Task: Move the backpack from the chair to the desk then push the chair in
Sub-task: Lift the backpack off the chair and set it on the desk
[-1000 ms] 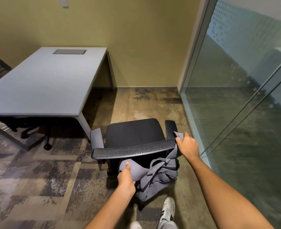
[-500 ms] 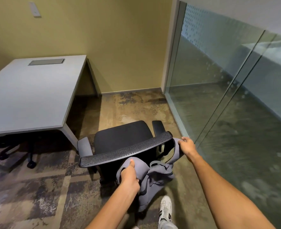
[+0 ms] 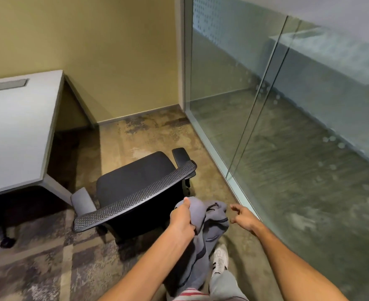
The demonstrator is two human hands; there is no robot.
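A limp grey backpack hangs behind the black office chair, clear of its mesh backrest. My left hand is shut on the top of the backpack and holds it up. My right hand hovers just right of the bag with fingers apart and nothing in it. The grey desk stands at the left, ahead of the chair, and the chair's seat is bare.
A glass partition runs close along the right side. The yellow wall closes the far end. Another chair's wheeled base sits under the desk at the left. My white shoe is on the carpet below the bag.
My right hand has let go of the backpack strap and opened. My left hand has lifted the bag off the chair back and toward me. The view has swung to the right.
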